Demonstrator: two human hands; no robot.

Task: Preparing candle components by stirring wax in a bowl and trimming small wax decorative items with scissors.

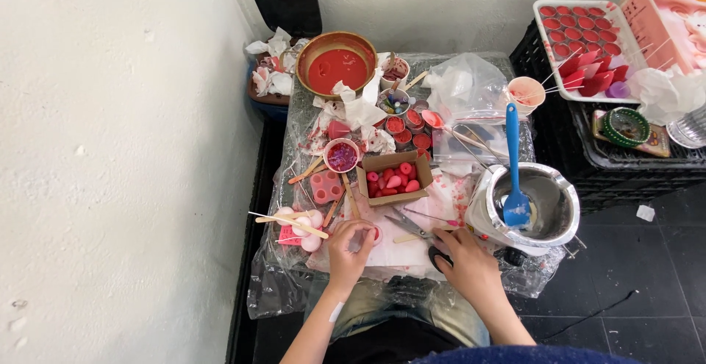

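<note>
My left hand [348,250] curls over a small clear cup [362,233] with red inside, at the near edge of a plastic-covered table [294,283]. My right hand [465,261] rests on the black handle [439,258] of a pair of scissors [404,224] whose blades point up and left. Just beyond the hands sit a cardboard box of red and pink wax pieces [393,178], a pink mould [326,186] and a small cup of purple glitter [341,155].
A steel pot [548,220] with a blue spatula [514,165] stands at the right. A bowl of red liquid [337,65] sits at the back. Black crates on the right carry a white tray of red moulds [548,11]. A white wall runs along the left.
</note>
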